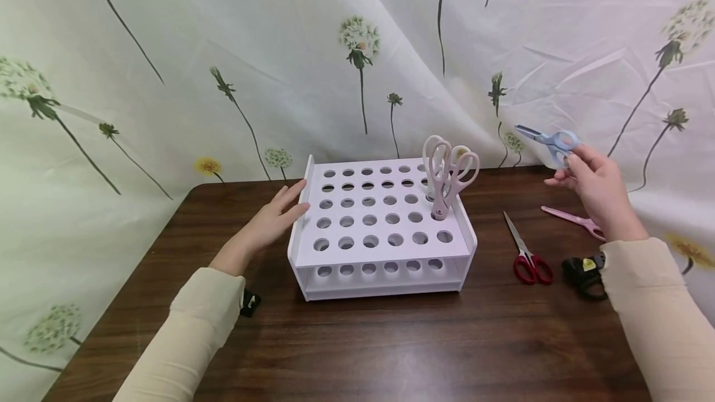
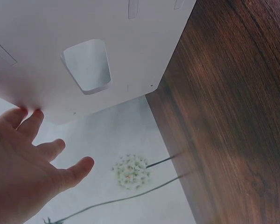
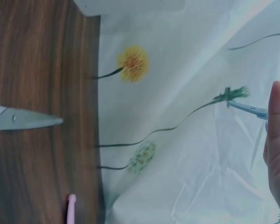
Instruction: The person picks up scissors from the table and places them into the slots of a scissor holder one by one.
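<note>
My right hand point(image 1: 603, 185) pinches a pair of light blue scissors point(image 1: 550, 139) by the handle loops, raised at the table's back right with the blades pointing left. In the right wrist view the scissors' blades point(image 3: 249, 109) show beside a finger. Fingertips of my left hand point(image 1: 274, 219) touch the left side panel of a white rack point(image 1: 357, 258) with rows of round holes; the fingers are fairly straight. Pink-handled scissors point(image 1: 441, 200) stand points down in the rack's right columns, with pale-handled scissors point(image 1: 429, 147) behind them.
Red-handled scissors point(image 1: 527, 259) lie on the dark wood table point(image 1: 363, 352) right of the rack. Pink scissors point(image 1: 575, 218) lie farther right, partly under my right arm. A black looped object point(image 1: 592, 292) sits near the right sleeve. A flower-patterned cloth point(image 1: 279, 48) hangs behind the table.
</note>
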Demonstrator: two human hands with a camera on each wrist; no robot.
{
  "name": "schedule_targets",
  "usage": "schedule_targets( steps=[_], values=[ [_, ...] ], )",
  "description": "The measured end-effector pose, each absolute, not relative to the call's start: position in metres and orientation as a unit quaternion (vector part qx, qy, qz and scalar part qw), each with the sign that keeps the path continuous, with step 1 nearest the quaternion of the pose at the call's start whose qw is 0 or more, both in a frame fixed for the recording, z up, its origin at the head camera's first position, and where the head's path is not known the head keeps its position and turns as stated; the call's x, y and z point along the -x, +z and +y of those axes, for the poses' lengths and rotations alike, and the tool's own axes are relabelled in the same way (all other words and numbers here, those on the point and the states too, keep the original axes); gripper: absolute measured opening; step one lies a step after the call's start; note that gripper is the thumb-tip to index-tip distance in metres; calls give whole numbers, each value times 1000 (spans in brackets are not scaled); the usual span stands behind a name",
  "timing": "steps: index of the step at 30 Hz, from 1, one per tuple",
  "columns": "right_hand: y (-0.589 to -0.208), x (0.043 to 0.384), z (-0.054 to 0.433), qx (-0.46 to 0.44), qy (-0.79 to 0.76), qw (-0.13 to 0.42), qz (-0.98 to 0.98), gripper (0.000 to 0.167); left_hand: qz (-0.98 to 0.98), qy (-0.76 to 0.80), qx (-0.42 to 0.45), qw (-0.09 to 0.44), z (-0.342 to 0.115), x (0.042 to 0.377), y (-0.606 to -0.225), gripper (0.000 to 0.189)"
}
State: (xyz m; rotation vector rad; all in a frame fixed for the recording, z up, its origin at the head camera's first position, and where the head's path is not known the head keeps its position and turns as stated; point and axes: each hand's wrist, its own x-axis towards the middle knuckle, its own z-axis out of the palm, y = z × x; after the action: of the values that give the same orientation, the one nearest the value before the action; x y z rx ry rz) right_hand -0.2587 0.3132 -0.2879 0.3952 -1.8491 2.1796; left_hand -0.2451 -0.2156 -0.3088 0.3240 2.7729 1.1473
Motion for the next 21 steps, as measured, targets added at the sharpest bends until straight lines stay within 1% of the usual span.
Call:
schedule_targets(
  steps=[10,21],
  values=[
    [-276,250,299,-172,753,138,-620,26,915,383,-106,62,-216,245,-310,65],
    [-261,241,283,-226,778,147,-568,25,917,379,-109,60,-215,245,-308,66]
  ],
)
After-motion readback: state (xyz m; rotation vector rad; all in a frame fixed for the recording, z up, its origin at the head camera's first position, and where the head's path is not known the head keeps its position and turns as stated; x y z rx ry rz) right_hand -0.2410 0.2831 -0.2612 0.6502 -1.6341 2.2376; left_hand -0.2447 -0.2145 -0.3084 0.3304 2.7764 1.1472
